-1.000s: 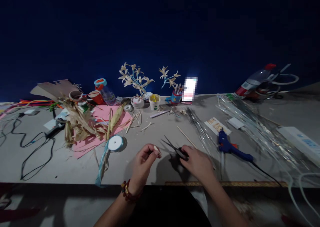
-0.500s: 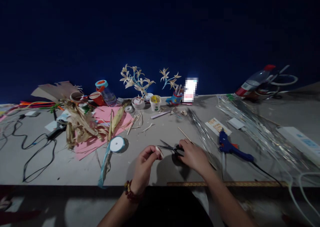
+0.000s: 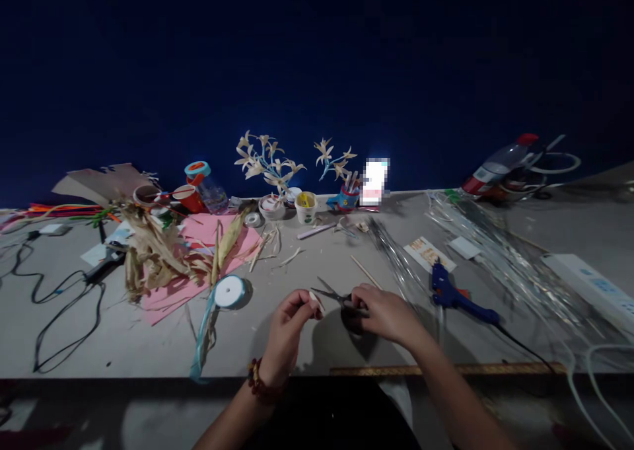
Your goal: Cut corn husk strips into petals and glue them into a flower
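My left hand [image 3: 292, 321] pinches a small pale husk piece [image 3: 316, 300] between thumb and fingertips. Just to its right, my right hand [image 3: 384, 311] grips the handles of black scissors [image 3: 338, 297]. The scissor blades are parted and point left, close to the husk piece; whether they touch it I cannot tell. A thin wooden stick [image 3: 365, 271] lies behind my right hand. To the left of my left hand sits a roll of light blue ribbon [image 3: 229, 291], its loose end hanging toward the table's front edge.
Dried husks [image 3: 156, 248] lie on pink paper [image 3: 171, 298] at left. Husk flowers [image 3: 267, 162] stand at the back near a white cup [image 3: 306, 208] and a glowing phone [image 3: 375, 182]. At right are a blue glue gun [image 3: 460, 296], wire bundles [image 3: 510, 265] and a power strip [image 3: 594, 290].
The view has shifted slightly. My right hand and the scissors have moved a little, with the blades still parted. My left hand keeps its pinch on the husk piece.
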Action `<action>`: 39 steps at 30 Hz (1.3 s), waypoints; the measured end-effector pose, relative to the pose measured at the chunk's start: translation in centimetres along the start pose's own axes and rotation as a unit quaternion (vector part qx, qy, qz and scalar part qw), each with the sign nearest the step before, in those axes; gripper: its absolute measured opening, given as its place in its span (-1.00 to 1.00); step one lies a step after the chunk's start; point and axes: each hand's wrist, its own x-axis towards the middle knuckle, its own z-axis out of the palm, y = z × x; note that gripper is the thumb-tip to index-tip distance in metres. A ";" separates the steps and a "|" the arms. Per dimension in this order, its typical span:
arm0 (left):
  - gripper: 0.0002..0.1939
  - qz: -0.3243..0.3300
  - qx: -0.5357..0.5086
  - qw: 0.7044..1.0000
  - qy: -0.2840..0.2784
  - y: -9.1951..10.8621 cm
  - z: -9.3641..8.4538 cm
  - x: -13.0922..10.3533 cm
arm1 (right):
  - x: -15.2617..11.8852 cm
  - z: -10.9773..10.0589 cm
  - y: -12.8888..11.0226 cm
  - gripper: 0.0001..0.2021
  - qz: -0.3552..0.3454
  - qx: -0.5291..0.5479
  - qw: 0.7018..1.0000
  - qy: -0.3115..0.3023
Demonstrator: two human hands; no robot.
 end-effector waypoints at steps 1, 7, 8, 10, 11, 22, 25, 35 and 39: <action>-0.82 -0.001 0.000 1.000 -0.002 0.0 0.0 0.0 | -0.2 -0.4 -0.4 -0.94 -0.024 0.023 0.999 0.013; -0.84 -0.032 -0.030 0.999 -0.010 -0.2 0.2 0.3 | -1.0 -0.9 -3.5 -0.71 -0.245 0.097 0.952 0.155; -0.84 -0.039 -0.043 0.998 -0.011 -0.2 0.3 0.3 | -0.9 -0.7 -3.7 -0.71 -0.270 0.096 0.943 0.167; -0.85 -0.050 -0.059 0.997 -0.013 -0.3 0.4 0.2 | -0.6 -0.3 -3.8 -0.72 -0.295 0.099 0.932 0.186; -0.85 -0.055 -0.064 0.996 -0.013 -0.3 0.5 0.2 | -0.4 0.0 -3.8 -0.73 -0.303 0.103 0.926 0.199; -0.91 0.054 0.100 0.993 -0.014 -0.2 0.1 -0.1 | -0.2 0.8 -4.5 -0.85 -0.295 0.223 0.871 0.324; -0.86 0.141 0.220 0.965 -0.006 0.5 0.0 -0.1 | -0.4 0.9 -4.7 -0.90 -0.236 0.298 0.870 0.313; -0.89 0.258 0.358 0.897 0.001 0.8 1.3 -0.2 | -0.7 1.3 -4.9 -0.93 -0.182 0.298 0.884 0.311; -0.88 0.301 0.370 0.878 0.023 0.4 1.8 -0.2 | -1.0 1.5 -5.5 -0.90 -0.192 0.263 0.871 0.368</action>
